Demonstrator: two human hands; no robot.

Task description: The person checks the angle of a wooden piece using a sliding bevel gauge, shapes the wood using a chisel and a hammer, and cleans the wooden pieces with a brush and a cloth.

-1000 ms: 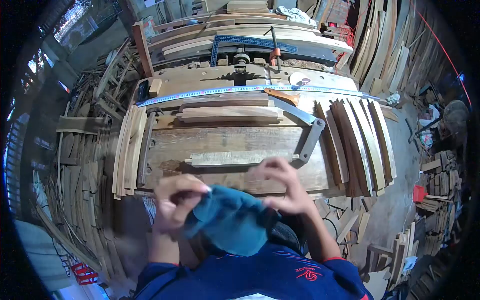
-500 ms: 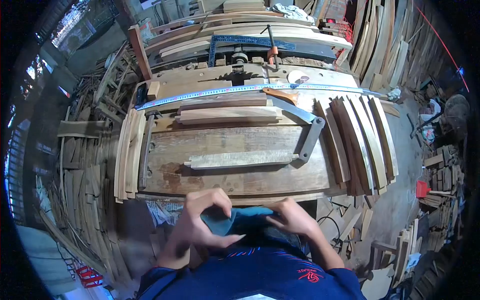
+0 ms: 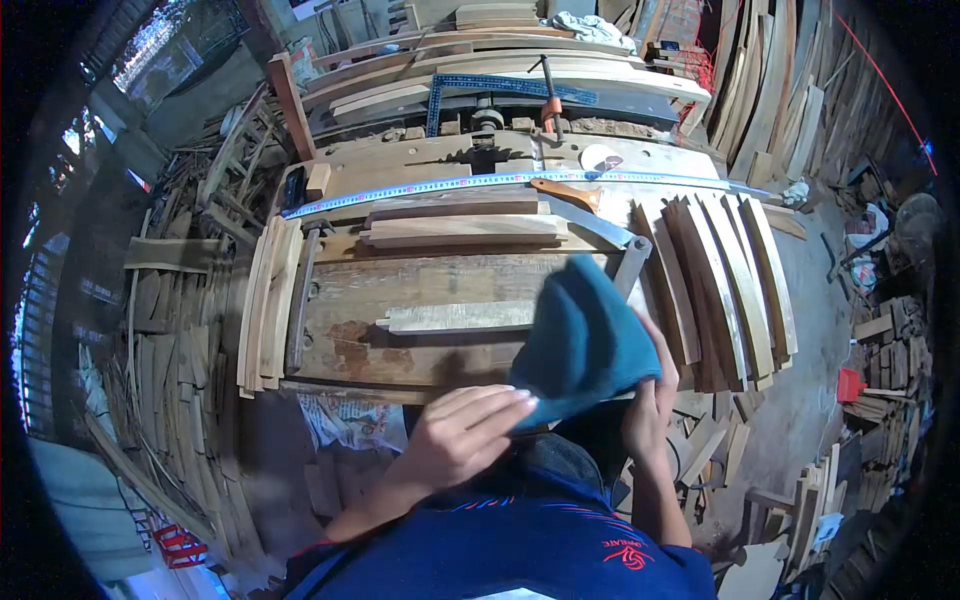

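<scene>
A teal cloth, raised and folded into a cone-like, cap-like shape, is held in front of my body. My left hand pinches its lower left edge between thumb and fingers. At the lower right edge my right hand grips it, with part of the fingers behind the fabric. The cloth hides the right end of a pale wooden piece with a tenon lying on the workbench. It also covers the lower part of a sliding bevel's metal arm.
Long wooden strips stand along the bench's left and right sides. A tape measure, a wooden-handled saw and two stacked strips lie farther back. Behind them are a clamp and a blue square.
The cloth has risen from near my lap to above the bench's front edge and spread out. My right hand has moved right and turned, and my left hand has shifted right, pinching the edge.
</scene>
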